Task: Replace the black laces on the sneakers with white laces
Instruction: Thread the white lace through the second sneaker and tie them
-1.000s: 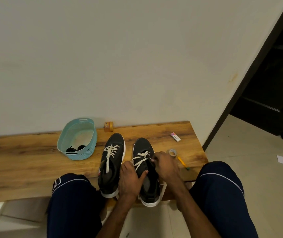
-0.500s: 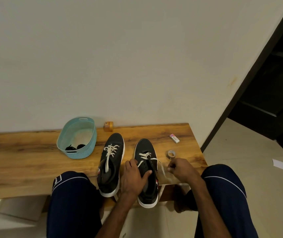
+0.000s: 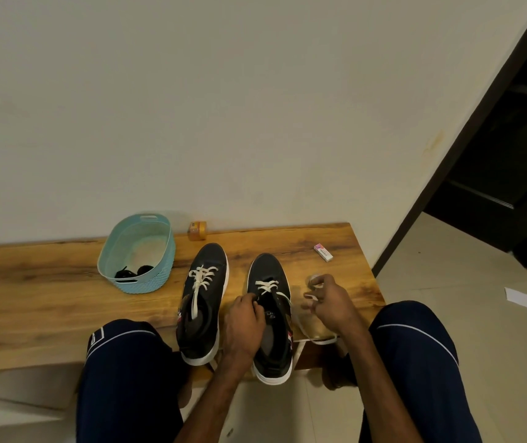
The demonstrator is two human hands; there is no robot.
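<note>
the right sneaker [image 3: 270,318] lies on the bench [image 3: 48,298], long axis 12 to 6 o'clock. the left hand [image 3: 244,321] grips its eyelet edge. the right hand [image 3: 329,302], at 3 o'clock and nearer the free end, apparently pinches the white lace [image 3: 267,286].
</note>
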